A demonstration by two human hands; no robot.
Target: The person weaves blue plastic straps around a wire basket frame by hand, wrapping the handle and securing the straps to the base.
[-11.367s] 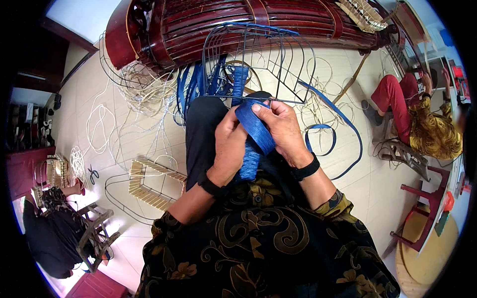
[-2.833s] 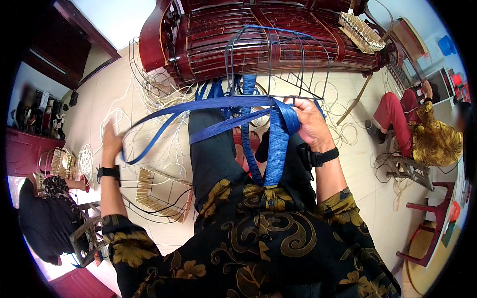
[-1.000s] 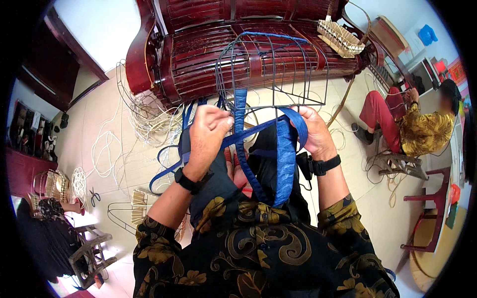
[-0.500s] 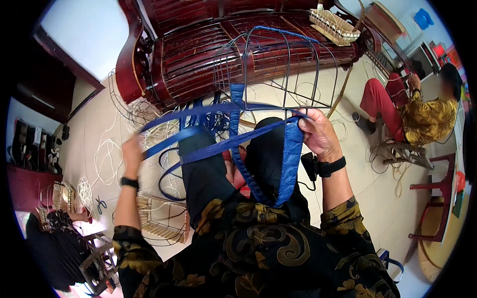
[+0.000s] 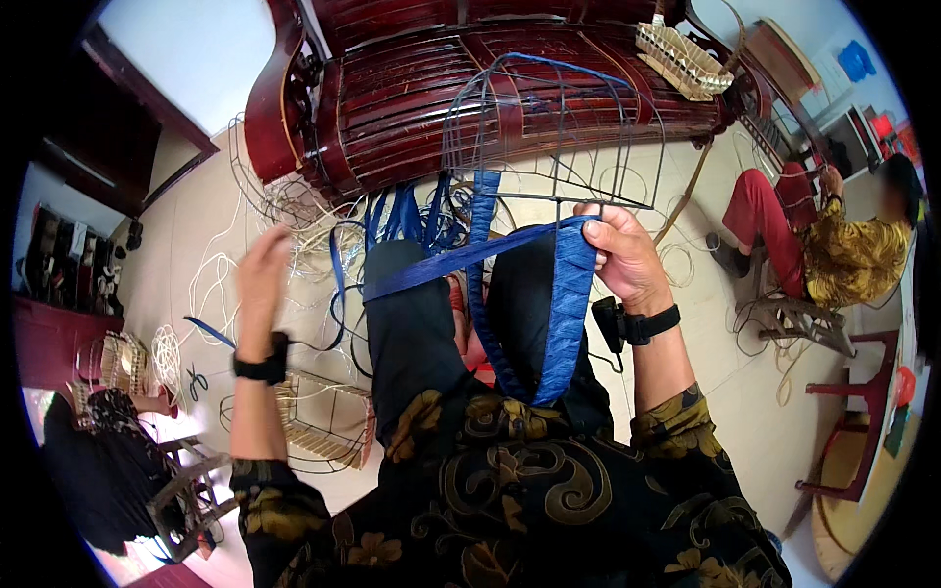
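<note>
A black wire basket frame (image 5: 564, 137) stands over my knees, a blue strip wound along its top edge. From it a handle loop (image 5: 571, 314), wrapped in overlapping blue strip, hangs toward my lap. My right hand (image 5: 627, 253) is closed at the loop's right upper end, thumb pressing where a flat blue strip (image 5: 461, 260) meets it. That strip runs left across the loop to my left thigh. My left hand (image 5: 263, 284) is raised at the left, smeared by motion; whether it holds anything cannot be made out. A blue strip end (image 5: 209, 331) shows beside its wrist.
A dark red wooden bench (image 5: 412, 113) stands ahead, bearing a woven basket (image 5: 686, 64). Blue strips (image 5: 407, 216) and pale cords lie before it. A partly woven basket frame (image 5: 328, 421) sits by my left leg. One person (image 5: 843, 245) sits at right, another (image 5: 108, 461) at lower left.
My left hand has swung away, and the blue strips stretched between it and the frame are no longer there. My right hand keeps its grip. The whole view has shifted slightly.
</note>
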